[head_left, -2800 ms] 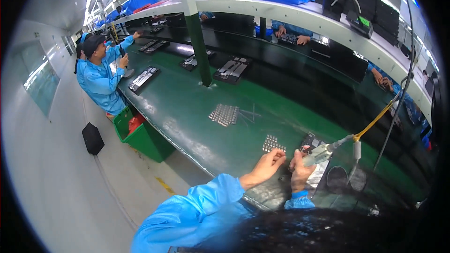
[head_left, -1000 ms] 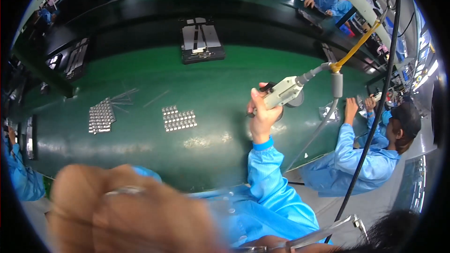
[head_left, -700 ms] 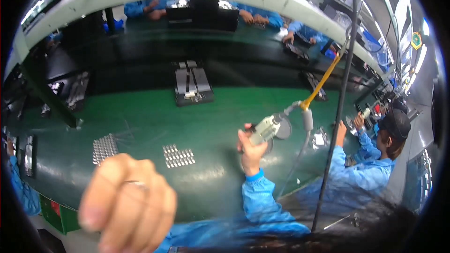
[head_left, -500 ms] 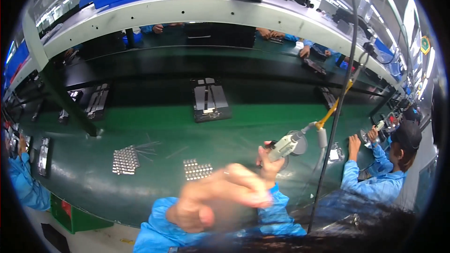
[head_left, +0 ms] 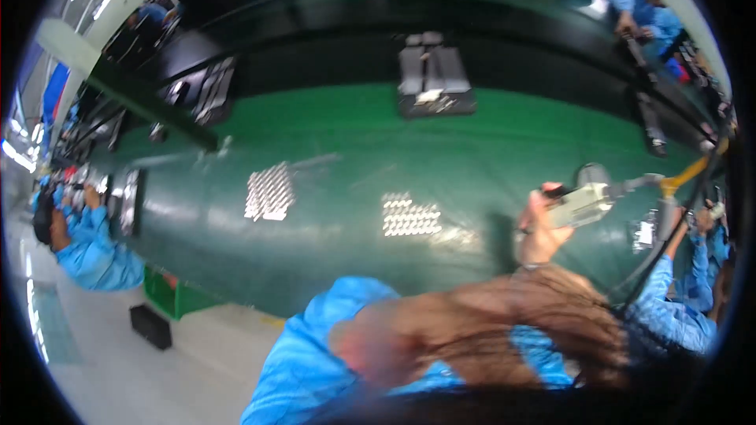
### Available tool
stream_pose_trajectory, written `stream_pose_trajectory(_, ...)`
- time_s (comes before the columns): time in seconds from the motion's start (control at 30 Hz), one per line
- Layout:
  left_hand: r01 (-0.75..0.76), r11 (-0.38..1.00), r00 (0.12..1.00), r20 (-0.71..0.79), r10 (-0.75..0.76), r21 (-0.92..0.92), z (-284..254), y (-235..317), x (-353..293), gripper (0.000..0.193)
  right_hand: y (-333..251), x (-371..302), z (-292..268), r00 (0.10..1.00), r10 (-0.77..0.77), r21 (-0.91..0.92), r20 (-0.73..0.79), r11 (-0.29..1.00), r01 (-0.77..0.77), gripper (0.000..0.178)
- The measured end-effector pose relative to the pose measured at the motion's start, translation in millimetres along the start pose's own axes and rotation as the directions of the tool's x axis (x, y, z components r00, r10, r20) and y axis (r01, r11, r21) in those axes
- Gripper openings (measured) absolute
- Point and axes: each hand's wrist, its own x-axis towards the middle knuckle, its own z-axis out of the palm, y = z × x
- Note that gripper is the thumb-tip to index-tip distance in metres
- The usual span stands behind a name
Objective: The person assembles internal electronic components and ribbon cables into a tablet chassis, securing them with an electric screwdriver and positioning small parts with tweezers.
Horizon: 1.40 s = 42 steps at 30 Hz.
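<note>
My right hand (head_left: pixel 539 232) is closed around a pale, gun-shaped hand tool (head_left: pixel 584 205) joined to a grey cord and a yellow hose. It holds the tool above the right part of the green work table. My left hand (head_left: pixel 472 319) is raised close to the camera, large and smeared by motion, with dark hair partly across it; its fingers cannot be made out. Beyond the hands, a patch of small silvery parts (head_left: pixel 411 216) lies in rows on the table. Another such patch (head_left: pixel 269 191) lies farther left.
An opened flat device (head_left: pixel 435 83) with grey blocks rests on the far dark strip. A green post (head_left: pixel 153 102) rises at left. Co-workers in blue sleeves sit at left (head_left: pixel 98 248), right (head_left: pixel 669 307) and across. A green crate (head_left: pixel 177 297) stands on the floor.
The view has swung down and to the right, so the shelf above is mostly out of it. My left hand has come nearer the camera. The right hand still holds the tool.
</note>
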Motion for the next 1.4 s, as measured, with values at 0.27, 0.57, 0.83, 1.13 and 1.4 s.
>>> stream_pose_trajectory(0.27, -0.569, 0.744, 0.813, 0.103, 0.573, 0.351, -51, -11, 18, 0.075, -5, -4, 7, 0.998, 0.036, 0.005, 0.056, 0.999, -0.037, 0.027)
stream_pose_trajectory(0.57, -0.018, 0.765, 0.932, -0.266, 0.245, 0.644, -65, 25, 3, 0.088, 6, -10, 2, 0.996, 0.086, -0.019, 0.011, 0.996, -0.086, 0.027)
stream_pose_trajectory(0.83, -0.152, 0.964, 0.973, -0.138, 0.184, 0.216, -56, 45, 3, 0.066, -21, -2, 3, 0.995, 0.078, -0.068, 0.055, 0.995, -0.074, 0.029)
stream_pose_trajectory(1.13, 0.011, 0.997, 0.989, -0.149, 0.001, 0.081, -96, 24, 10, 0.053, -6, -7, -8, 0.997, 0.027, -0.088, 0.077, 0.996, -0.02, 0.029)
stream_pose_trajectory(1.4, 0.101, 0.991, 0.973, -0.216, -0.081, 0.084, -111, 25, 24, 0.05, -20, 17, -26, 0.994, -0.02, -0.067, 0.109, 0.997, 0.028, 0.029)
